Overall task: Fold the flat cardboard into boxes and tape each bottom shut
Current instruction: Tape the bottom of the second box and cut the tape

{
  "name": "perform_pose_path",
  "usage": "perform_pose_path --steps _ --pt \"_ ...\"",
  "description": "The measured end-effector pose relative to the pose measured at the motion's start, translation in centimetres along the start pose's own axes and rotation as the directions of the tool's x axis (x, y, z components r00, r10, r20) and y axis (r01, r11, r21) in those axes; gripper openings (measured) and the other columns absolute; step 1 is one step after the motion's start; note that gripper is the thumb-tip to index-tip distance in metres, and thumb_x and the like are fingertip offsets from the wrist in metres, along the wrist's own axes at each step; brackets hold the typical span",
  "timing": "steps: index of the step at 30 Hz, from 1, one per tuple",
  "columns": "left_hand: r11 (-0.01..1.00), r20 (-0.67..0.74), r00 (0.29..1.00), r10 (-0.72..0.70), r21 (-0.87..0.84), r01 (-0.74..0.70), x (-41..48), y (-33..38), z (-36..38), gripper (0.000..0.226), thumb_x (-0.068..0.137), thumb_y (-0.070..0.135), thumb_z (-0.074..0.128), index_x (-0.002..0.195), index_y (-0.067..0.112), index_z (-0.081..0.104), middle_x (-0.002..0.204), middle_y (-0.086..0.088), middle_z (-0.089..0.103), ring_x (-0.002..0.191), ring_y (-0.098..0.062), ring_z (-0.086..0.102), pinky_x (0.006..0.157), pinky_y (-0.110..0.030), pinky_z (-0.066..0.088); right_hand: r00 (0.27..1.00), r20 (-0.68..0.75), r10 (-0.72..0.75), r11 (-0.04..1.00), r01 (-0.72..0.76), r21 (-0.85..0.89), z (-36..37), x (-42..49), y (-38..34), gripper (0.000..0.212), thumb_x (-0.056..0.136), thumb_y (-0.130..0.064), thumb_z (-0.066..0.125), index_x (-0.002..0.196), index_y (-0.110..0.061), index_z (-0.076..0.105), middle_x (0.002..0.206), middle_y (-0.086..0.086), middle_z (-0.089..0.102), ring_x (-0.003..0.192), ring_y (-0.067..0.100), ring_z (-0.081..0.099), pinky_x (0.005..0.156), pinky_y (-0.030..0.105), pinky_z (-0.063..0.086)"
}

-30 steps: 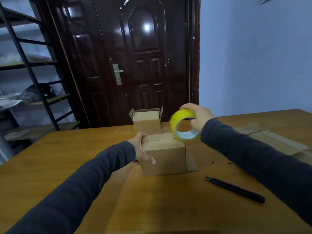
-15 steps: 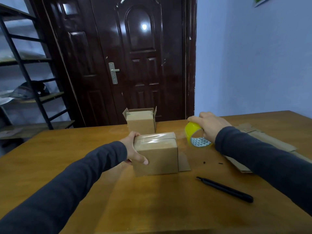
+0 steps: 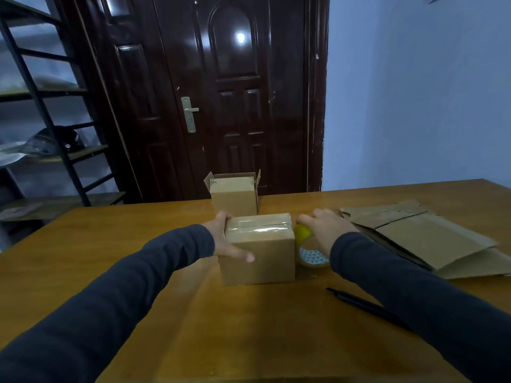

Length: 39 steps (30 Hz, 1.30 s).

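Note:
A small folded cardboard box [image 3: 262,252] stands on the wooden table [image 3: 83,258], a shiny strip of clear tape across its top face. My left hand [image 3: 225,241] grips its left side, thumb on the front face. My right hand [image 3: 325,228] holds a yellow tape roll [image 3: 309,250] pressed against the box's right side, low near the tabletop. A second box [image 3: 235,196] with open flaps stands behind it. Flat cardboard sheets [image 3: 431,239] lie at the right.
A black utility knife [image 3: 362,305] lies on the table in front of my right arm. A dark door [image 3: 235,92] and a metal shelf rack [image 3: 41,120] stand beyond the table's far edge.
My right hand brought the tape roll down from above the box's top, over the right edge, to the box's right side. Tape now lies across the top. My left hand kept its hold.

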<state>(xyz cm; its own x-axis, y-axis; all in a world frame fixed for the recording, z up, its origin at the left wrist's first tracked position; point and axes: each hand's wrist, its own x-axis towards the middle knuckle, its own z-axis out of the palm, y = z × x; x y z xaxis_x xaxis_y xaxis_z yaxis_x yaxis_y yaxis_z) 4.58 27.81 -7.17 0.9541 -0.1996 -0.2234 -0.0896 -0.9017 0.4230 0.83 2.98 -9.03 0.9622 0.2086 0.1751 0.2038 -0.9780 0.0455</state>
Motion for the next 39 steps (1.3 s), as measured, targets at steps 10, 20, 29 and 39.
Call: perform_pose_path --steps 10,20,29,39 --pt "0.895 -0.215 0.973 -0.086 0.413 0.17 0.5 8.5 2.5 0.063 0.093 0.053 0.028 0.14 0.012 0.04 0.148 -0.017 0.029 0.137 -0.037 0.025 0.113 -0.056 0.013 0.999 -0.034 -0.028 0.988 0.023 -0.152 -0.5 -0.2 -0.9 0.054 0.087 -0.008 0.055 0.136 -0.024 0.037 0.119 0.009 0.05 0.111 0.025 0.046 0.086 0.034 0.047" --pt "0.947 -0.179 0.984 -0.018 0.313 0.074 2.3 8.7 3.9 0.074 0.082 0.075 0.008 0.141 0.037 0.033 0.151 -0.003 0.032 0.14 -0.032 0.02 0.105 -0.07 -0.005 1.0 -0.002 0.023 0.989 -0.022 0.145 1.0 0.2 0.9 0.064 0.087 -0.013 0.057 0.141 -0.033 0.031 0.121 0.004 0.048 0.115 0.023 0.045 0.092 0.035 0.047" --pt "0.946 -0.218 0.975 -0.031 0.308 0.098 2.5 8.9 4.3 0.064 0.092 0.059 0.005 0.143 0.03 0.031 0.153 -0.005 0.029 0.14 -0.032 0.022 0.108 -0.067 -0.003 0.89 0.359 0.281 0.927 -0.349 0.139 -1.3 -6.2 6.5 0.09 0.071 -0.069 0.063 0.14 -0.018 0.036 0.134 0.006 0.05 0.115 0.021 0.052 0.096 0.036 0.047" --pt "0.939 -0.194 0.981 -0.014 0.334 0.08 2.5 8.9 4.2 0.071 0.087 0.069 0.012 0.142 0.031 0.034 0.15 -0.006 0.033 0.139 -0.032 0.024 0.109 -0.067 0.001 0.799 0.599 0.056 0.966 -0.195 0.17 0.2 -10.5 5.5 0.026 0.089 -0.054 0.052 0.08 -0.03 0.054 0.083 -0.007 0.056 0.073 0.007 0.05 0.069 0.022 0.045"
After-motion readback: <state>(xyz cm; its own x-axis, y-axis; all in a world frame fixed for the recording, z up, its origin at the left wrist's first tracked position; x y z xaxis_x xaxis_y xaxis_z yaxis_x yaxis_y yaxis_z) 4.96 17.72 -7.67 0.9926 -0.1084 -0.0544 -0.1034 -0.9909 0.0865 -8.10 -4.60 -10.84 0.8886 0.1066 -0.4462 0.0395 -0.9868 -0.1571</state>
